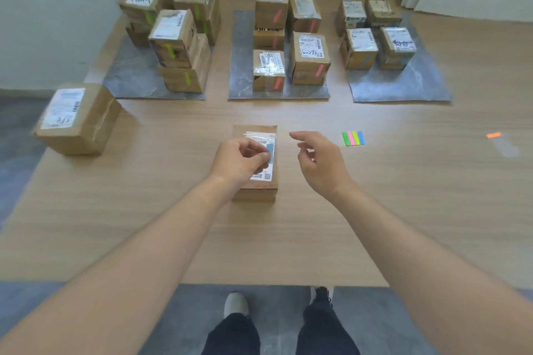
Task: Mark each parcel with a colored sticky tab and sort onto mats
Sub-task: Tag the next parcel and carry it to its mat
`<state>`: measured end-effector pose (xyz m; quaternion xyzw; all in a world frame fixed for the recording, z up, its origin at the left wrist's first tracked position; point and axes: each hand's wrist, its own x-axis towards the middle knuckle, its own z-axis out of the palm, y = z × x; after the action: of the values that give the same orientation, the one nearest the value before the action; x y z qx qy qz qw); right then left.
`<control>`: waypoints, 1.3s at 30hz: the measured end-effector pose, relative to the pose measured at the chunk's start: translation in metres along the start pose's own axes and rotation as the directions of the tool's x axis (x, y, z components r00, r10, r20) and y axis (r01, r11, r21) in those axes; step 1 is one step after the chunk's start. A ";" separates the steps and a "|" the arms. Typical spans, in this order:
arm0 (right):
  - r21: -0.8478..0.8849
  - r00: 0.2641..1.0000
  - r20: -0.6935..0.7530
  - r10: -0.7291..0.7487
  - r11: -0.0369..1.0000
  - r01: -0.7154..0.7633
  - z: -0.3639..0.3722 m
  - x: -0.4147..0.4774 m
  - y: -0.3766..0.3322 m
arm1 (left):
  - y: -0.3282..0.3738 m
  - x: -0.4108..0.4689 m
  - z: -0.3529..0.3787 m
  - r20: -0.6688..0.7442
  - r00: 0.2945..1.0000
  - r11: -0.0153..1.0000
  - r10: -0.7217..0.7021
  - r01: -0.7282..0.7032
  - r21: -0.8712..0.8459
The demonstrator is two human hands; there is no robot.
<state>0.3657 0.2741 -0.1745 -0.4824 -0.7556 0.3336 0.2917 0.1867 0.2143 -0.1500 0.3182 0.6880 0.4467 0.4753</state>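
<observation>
Parcel label unreadable, left hand pinching blue tab

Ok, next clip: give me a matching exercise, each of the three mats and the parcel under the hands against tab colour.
Things:
1. left mat
2. middle mat
3. right mat
4. parcel under the left hand

Tab colours:
A. blue, pinched in the left hand, not clearly stuck down
B. pink
C. green
D. blue, on the box sides

Pairs: 1-C, 2-B, 3-D, 4-A
</observation>
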 end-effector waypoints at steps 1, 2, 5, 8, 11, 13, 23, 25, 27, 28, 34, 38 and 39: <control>-0.018 1.000 0.006 0.002 1.000 -0.002 0.008 -0.007 -0.003 | -0.007 -0.003 -0.009 0.021 1.000 1.000 -0.014 0.014 0.005; -0.043 1.000 0.015 -0.002 0.999 0.003 0.016 -0.011 -0.005 | -0.014 -0.005 -0.016 0.037 0.999 1.000 -0.021 0.021 0.015; -0.160 0.995 0.100 -0.011 0.987 0.027 0.035 -0.024 -0.009 | -0.038 -0.008 -0.030 0.062 0.998 0.996 -0.003 -0.002 0.085; -0.234 0.974 0.225 0.005 0.971 0.049 0.050 -0.035 -0.008 | -0.070 -0.013 -0.033 0.067 0.998 0.993 -0.015 0.007 0.116; -0.299 0.958 0.288 -0.002 0.950 0.092 0.062 -0.042 -0.004 | -0.095 -0.016 -0.030 0.026 1.000 0.992 0.002 -0.005 0.125; -0.337 0.963 0.271 -0.009 0.936 0.104 0.065 -0.041 0.000 | -0.101 -0.014 -0.026 -0.005 0.999 0.989 0.046 -0.045 0.141; -0.372 0.948 0.317 -0.007 0.919 0.131 0.065 -0.044 0.007 | -0.125 -0.015 -0.006 -0.140 0.989 0.980 0.041 -0.012 0.197; -0.365 0.952 0.307 -0.021 0.921 0.138 0.067 -0.042 0.008 | -0.125 -0.012 -0.004 -0.148 0.988 0.977 0.054 -0.021 0.212; -0.385 0.959 0.279 -0.040 0.910 0.150 0.067 -0.038 0.007 | -0.127 -0.012 -0.001 -0.151 0.987 0.977 0.063 -0.030 0.212; -0.404 0.963 0.267 -0.039 0.903 0.148 0.068 -0.037 0.006 | -0.128 -0.012 -0.001 -0.151 0.987 0.978 0.064 -0.032 0.206; -0.610 0.980 0.198 -0.033 0.778 0.150 0.085 -0.035 -0.005 | -0.134 -0.013 0.004 -0.182 0.983 0.990 0.031 -0.005 0.142; -0.636 0.988 0.139 -0.072 0.758 0.145 0.093 -0.039 0.002 | -0.138 -0.010 -0.002 -0.148 0.989 0.985 -0.004 0.029 0.172; -0.636 0.989 0.114 -0.090 0.759 0.142 0.097 -0.039 0.003 | -0.139 -0.010 -0.008 -0.157 0.987 0.978 -0.020 0.052 0.202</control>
<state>0.3077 0.2178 -0.2404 -0.4920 -0.8631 0.0547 0.1000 0.1807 0.1479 -0.2727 0.3177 0.7707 0.3878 0.3933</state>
